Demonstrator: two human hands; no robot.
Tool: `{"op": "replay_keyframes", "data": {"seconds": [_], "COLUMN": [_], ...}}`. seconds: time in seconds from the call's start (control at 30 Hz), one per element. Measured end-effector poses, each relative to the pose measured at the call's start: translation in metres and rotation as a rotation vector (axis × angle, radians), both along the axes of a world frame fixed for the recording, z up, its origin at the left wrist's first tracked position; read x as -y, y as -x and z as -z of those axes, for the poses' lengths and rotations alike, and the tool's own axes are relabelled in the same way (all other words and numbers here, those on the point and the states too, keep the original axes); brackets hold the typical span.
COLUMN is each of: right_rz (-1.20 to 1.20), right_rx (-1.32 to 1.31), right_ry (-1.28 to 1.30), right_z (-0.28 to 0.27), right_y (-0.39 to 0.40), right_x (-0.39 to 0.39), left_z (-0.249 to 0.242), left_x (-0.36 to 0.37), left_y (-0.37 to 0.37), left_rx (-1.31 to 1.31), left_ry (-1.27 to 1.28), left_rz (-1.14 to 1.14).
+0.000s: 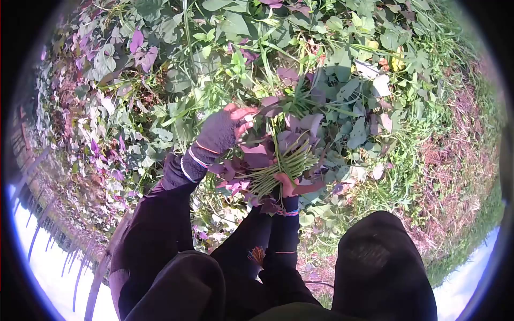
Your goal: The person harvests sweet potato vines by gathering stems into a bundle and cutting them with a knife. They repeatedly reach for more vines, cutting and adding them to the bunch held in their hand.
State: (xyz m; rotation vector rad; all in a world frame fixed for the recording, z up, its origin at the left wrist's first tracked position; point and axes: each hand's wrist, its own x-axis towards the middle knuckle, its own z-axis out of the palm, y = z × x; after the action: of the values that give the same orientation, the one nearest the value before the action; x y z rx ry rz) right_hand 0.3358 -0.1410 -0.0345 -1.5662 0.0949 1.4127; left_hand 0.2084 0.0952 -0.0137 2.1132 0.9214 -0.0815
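Note:
My left hand (233, 125), in a grey-purple fingerless glove, reaches in among the leaves. Its thumb and fingers are a little apart, close to a purple leaf (270, 106), and I see nothing held between them. Below and to its right, my right hand (289, 185) is closed around a bunch of sweet potato leaves (286, 163). The bunch's pale green stalks fan out above the fingers, and purplish leaves hang at its sides. The palm is hidden under the stalks. A pink and blue band (289, 213) circles the right wrist.
Dense green and purple vines (176, 80) spread ahead and to the left. Dry brown grass (450, 160) lies to the right. My dark-clothed knees (380, 257) rise in front. Slanted sticks (40, 214) stand at the far left.

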Motion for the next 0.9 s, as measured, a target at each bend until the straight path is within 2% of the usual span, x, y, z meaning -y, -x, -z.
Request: {"op": "replay_keyframes", "data": {"seconds": [0.03,0.07,0.1,0.13,0.2,0.3,0.33,0.37,0.4,0.43,0.5,0.53,0.57,0.63,0.7,0.73,0.8,0.83,0.9], "right_rz": [0.031,-0.219,-0.214,-0.16,-0.118,-0.055,0.001,0.002,0.14,0.276,0.321,0.305,0.288,0.249,0.2,0.123,0.148,0.178,0.114], "right_rx": [0.021,0.263,0.262,0.196,0.082,0.015,-0.083,-0.082,-0.139,-0.196,-0.269,-0.289,-0.313,-0.357,-0.395,-0.5,-0.524,-0.544,-0.575], "right_ry": [0.016,0.146,0.155,0.177,0.201,0.106,0.152,0.155,0.113,0.07,0.026,0.003,-0.023,-0.072,-0.115,-0.142,-0.195,-0.239,-0.285], "right_z": [0.001,-0.023,-0.031,-0.037,-0.052,-0.07,-0.077,-0.082,-0.088,-0.093,-0.096,-0.095,-0.091,-0.085,-0.081,-0.078,-0.061,-0.055,-0.042], "right_y": [0.002,-0.002,-0.002,-0.001,0.001,-0.002,-0.003,-0.002,-0.001,0.001,0.001,0.004,0.008,0.014,0.014,0.013,0.028,0.034,0.038], "right_x": [0.013,0.011,0.015,0.019,0.026,0.024,0.029,0.036,0.043,0.048,0.049,0.045,0.039,0.025,0.009,-0.003,-0.012,-0.017,-0.027], "left_z": [0.011,0.038,0.064,0.069,0.076,0.132,0.141,0.143,0.141,0.143,0.146,0.141,0.112,0.038,-0.001,0.003,-0.004,-0.008,-0.006], "left_x": [-0.014,-0.022,-0.024,-0.026,-0.027,-0.01,-0.009,-0.01,-0.018,-0.027,-0.026,-0.016,-0.003,0.012,0.027,0.037,0.041,0.034,0.027], "left_y": [-0.002,0.002,0.005,-0.002,-0.018,-0.006,-0.004,0.007,0.019,0.037,0.067,0.071,0.066,0.035,0.015,0.014,0.006,0.006,0.003], "left_rx": [-0.227,-0.274,-0.323,-0.324,-0.317,-0.176,-0.26,-0.403,-0.533,-0.587,-0.463,-0.303,-0.141,-0.056,0.087,0.167,0.385,0.335,0.466], "left_ry": [0.123,0.101,0.084,0.09,0.11,0.208,0.18,0.108,0.145,0.132,0.075,0.27,0.456,0.797,1.025,1.005,1.014,1.084,1.099], "left_rz": [-0.135,-0.081,-0.025,-0.019,0.276,0.39,0.493,0.386,0.187,0.199,0.161,-0.03,-0.22,-0.373,-0.537,-0.589,-0.713,-0.822,-0.965]}}
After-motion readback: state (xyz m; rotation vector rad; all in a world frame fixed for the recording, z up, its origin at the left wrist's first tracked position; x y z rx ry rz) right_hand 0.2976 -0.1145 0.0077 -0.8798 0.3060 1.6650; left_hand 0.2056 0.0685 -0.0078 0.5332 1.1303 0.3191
